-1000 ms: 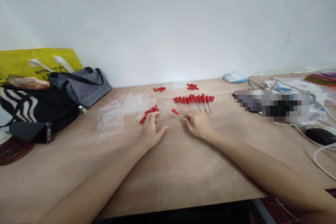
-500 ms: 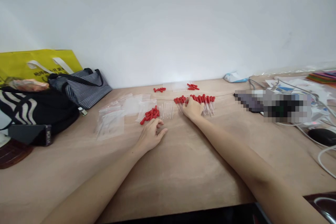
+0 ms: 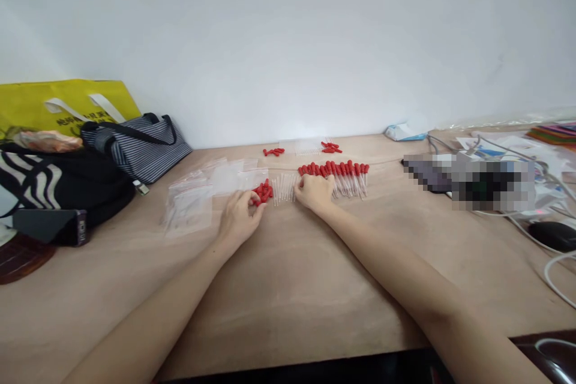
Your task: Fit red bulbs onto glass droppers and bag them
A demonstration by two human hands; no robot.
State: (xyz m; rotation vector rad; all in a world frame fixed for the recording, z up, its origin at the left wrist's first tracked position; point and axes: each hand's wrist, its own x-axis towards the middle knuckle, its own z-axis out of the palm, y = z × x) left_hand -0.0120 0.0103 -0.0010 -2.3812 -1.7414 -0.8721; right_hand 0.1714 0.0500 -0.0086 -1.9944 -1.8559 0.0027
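Observation:
My left hand [image 3: 240,215] is at the small pile of red rubber bulbs [image 3: 265,189], its thumb and fingers closed on a bulb at the near edge. Thin clear tubes [image 3: 283,188] lie side by side just right of that pile. At their right end, my right hand [image 3: 314,191] pinches a clear tube, mostly hidden by the fingers. Beyond and to the right of this hand runs a row of droppers [image 3: 353,177], clear tubes with red bulbs on their far ends; the hand covers part of the row.
Clear zip bags [image 3: 191,204] lie left of the bulbs. Two small red bulb groups [image 3: 273,152] [image 3: 331,147] and more tubes lie near the wall. Bags [image 3: 139,147] stand at left. A phone [image 3: 49,227], cables and a black mouse [image 3: 552,235] flank the wooden table [image 3: 288,294].
My right hand has moved left and nearer, from the dropper row to the clear tubes. My left hand has shifted left and closed at the red bulbs.

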